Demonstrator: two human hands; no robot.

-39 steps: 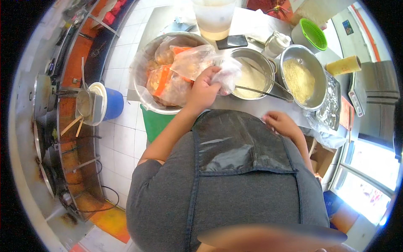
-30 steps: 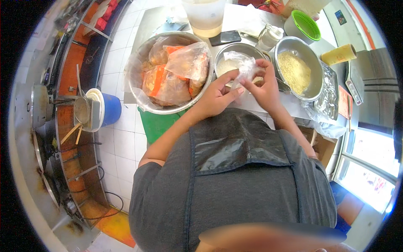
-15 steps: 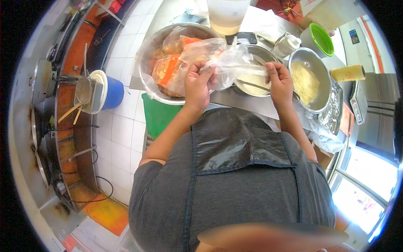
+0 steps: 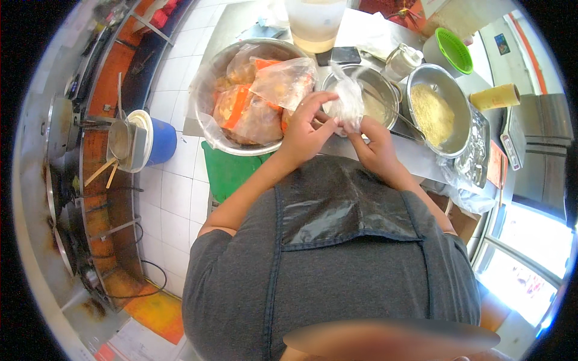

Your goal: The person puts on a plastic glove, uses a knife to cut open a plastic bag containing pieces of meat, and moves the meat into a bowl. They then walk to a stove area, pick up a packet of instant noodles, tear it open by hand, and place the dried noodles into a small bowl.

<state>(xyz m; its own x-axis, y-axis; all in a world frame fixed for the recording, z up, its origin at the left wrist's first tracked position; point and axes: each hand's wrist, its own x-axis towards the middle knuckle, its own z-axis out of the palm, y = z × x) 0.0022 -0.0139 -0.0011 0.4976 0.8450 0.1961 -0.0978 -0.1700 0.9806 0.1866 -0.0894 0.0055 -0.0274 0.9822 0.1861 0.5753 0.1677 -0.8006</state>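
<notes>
A clear plastic bag (image 4: 347, 101), bunched up, is held in front of me over the near edge of a metal pot (image 4: 379, 99). My left hand (image 4: 308, 129) pinches it from the left, fingers curled. From the right, my right hand (image 4: 374, 144) closes on its lower end, and the fingertips of both hands nearly meet. The pot contains something pale, and a long metal utensil (image 4: 400, 115) leans across its rim. Left of my hands, a large metal bowl (image 4: 205, 114) holds clear bags with orange bands (image 4: 239, 107) and reddish-brown food inside.
To the right stands a metal bowl (image 4: 466, 120) of pale yellow powder (image 4: 430, 114), with a yellow roll (image 4: 495, 96) and a green basket (image 4: 454, 51) beyond. A large translucent container (image 4: 316, 24) and a white bottle (image 4: 404, 61) stand behind. A blue bucket (image 4: 161, 138) is at far left.
My hands have come together from a wide hold. The bag, stretched between them before, is now gathered into a bunch. My right hand has moved left and slightly down.
</notes>
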